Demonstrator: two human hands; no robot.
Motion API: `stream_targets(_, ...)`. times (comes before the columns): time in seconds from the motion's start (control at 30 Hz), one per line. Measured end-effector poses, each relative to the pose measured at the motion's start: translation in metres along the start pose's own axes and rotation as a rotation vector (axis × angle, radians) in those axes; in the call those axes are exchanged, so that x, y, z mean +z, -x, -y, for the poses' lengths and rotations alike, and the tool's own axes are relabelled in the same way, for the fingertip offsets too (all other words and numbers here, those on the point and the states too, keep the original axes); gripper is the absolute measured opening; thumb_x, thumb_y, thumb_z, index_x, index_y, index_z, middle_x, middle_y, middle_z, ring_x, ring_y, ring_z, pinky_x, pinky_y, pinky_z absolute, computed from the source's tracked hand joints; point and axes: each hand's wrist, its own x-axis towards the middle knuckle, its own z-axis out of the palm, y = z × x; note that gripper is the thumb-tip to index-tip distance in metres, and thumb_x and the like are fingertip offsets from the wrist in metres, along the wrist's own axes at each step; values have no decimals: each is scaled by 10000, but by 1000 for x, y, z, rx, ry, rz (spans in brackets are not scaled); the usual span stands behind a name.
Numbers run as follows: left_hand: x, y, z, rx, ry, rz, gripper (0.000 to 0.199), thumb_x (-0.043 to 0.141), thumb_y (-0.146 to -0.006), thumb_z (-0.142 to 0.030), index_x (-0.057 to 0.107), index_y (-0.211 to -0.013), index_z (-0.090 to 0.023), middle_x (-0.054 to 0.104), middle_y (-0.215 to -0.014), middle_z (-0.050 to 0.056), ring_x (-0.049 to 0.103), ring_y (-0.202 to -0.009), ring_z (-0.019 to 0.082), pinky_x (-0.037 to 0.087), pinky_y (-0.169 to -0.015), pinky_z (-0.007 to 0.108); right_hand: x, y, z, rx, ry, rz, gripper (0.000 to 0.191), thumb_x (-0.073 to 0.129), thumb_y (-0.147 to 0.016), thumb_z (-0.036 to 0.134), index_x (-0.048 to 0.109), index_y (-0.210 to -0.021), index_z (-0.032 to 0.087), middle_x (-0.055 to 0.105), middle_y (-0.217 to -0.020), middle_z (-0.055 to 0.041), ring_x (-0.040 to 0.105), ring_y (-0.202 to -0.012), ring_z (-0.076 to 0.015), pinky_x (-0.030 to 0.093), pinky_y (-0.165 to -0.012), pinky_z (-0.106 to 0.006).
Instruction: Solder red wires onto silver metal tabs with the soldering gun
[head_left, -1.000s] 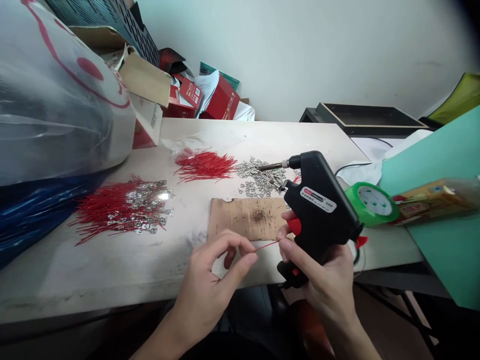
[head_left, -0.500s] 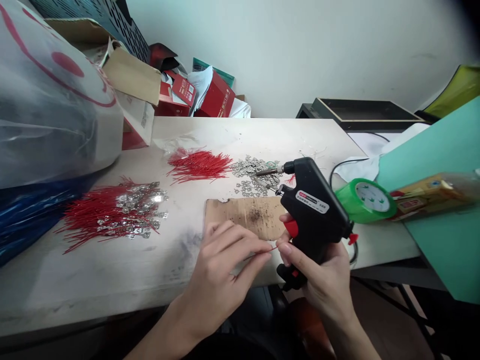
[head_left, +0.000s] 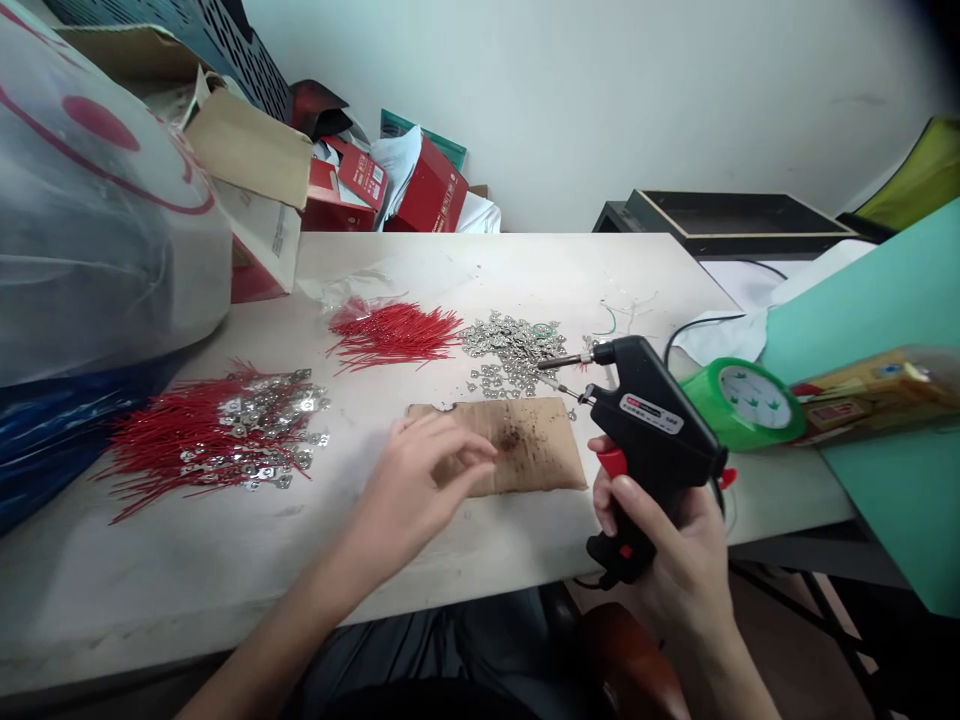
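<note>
- Left hand (head_left: 424, 475): palm down over the left end of the cardboard pad (head_left: 529, 447); fingers (head_left: 469, 450) loosely spread and slightly curled, holding nothing visible; contact with the pad cannot be told.
- Right hand (head_left: 667, 550): fingers (head_left: 611, 500) closed around the grip of a black soldering gun (head_left: 652, 420), with its red trigger just above them and its metal tip pointing left.
- Cardboard pad: lying flat on the surface (head_left: 525, 280), with a dark scorched patch near its middle.
- Metal tabs (head_left: 506, 350): loose heap behind the pad, near the gun's tip.
- Red wires (head_left: 394, 335): loose bundle left of the heap.
- Wired tabs (head_left: 217, 430): larger tangled pile of red wires and metal tabs, further left.
- Green tape roll (head_left: 742, 405): right of the gun.
</note>
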Motion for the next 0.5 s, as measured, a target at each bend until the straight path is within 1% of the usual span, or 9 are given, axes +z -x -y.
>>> stream_targets(0.07,3,-9,7,-13,-58,15,54,688,-955,-284,718,-923,-252,709,-848,-22,609,-810,168,371,-854,378,-6,-2,-3,14,-31,-13,266,725,-897,386,728,-1074,188,621,-683,-24,488,-548,-113,368,-475,-233)
stream_targets(0.13,9,-16,11,-13,-121,19,80,664,-965,-270,693,-899,-235,716,-877,-16,613,-846,175,345,-862,385,-11,-2,-7,66,-57,-31,269,678,-926,415,722,-1057,185,555,-609,-5,462,-529,-117,335,-450,-225)
stream_targets(0.2,15,-19,12,-11,-173,10,89,643,-973,-261,679,-897,-229,727,-918,-7,612,-893,189,324,-867,391,-14,-1,-12,122,-87,-42,266,664,-930,419,711,-1048,186,520,-579,8,450,-507,-120,319,-433,-227)
stream_targets(0.27,21,-20,12,-10,-201,1,101,621,-983,-258,674,-903,-228,733,-957,3,604,-925,198,313,-877,397,-16,0,-17,162,-99,-45,269,672,-922,414,706,-1056,184,535,-590,7,440,-489,-116,310,-429,-232)
stream_targets(0.37,25,-20,14,-9,-212,11,106,601,-991,-248,675,-917,-231,732,-998,7,595,-943,201,302,-887,404,-19,-1,-23,154,-103,-64,258,682,-913,395,704,-1061,184,642,-725,-34,441,-483,-103,312,-440,-247)
stream_targets(0.4,25,-19,14,-8,-215,19,104,601,-990,-243,677,-919,-234,730,-1004,4,595,-946,201,299,-885,405,-20,-2,-23,151,-110,-65,251,678,-914,391,705,-1054,184,655,-749,-43,438,-481,-101,309,-443,-250)
stream_targets(0.43,25,-19,15,-8,-219,25,101,604,-986,-240,680,-920,-237,728,-1007,1,595,-950,201,296,-881,406,-21,-2,-24,152,-120,-67,242,674,-916,387,706,-1045,185,650,-736,-42,432,-479,-100,303,-444,-249)
stream_targets(0.5,22,-20,14,-13,-220,35,89,616,-975,-241,688,-921,-245,727,-1002,-5,597,-951,202,294,-870,405,-23,-3,-23,179,-143,-56,241,661,-923,394,707,-1037,187,568,-608,-9,407,-470,-105,283,-445,-240)
